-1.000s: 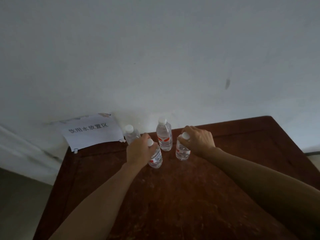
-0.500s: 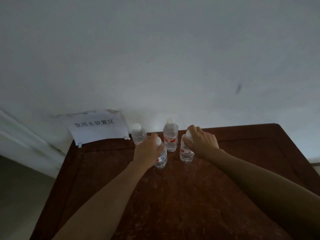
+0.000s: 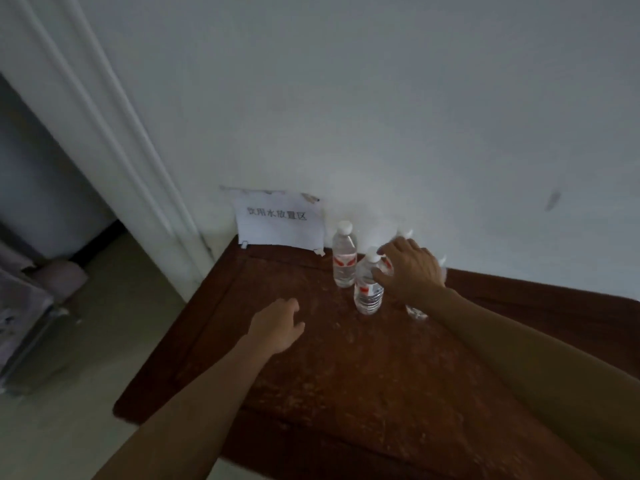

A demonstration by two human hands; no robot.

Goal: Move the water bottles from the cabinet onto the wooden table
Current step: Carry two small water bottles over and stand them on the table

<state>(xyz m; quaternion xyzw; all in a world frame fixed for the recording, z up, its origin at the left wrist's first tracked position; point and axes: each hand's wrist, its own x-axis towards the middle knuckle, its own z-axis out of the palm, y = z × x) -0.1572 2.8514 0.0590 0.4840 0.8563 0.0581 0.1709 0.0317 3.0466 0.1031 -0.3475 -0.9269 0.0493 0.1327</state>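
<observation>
Plastic bottles (image 3: 367,288) (light, slick, tippy) by the right hand (image 3: 410,268) suit mid-body grips; both hands, left (image 3: 277,322) included, spread empty.

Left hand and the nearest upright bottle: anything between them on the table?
Nothing: in the head view only bare wooden table separates the left hand from the nearest bottle.

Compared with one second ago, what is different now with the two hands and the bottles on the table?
The left hand has let go of its bottle and pulled back toward the person, open above the wooden table. The right hand has opened too, fingers spread beside the bottles, gripping none. The view has swung left. The bottle nearest the paper sign stays upright by the wall, as does the released one.
</observation>
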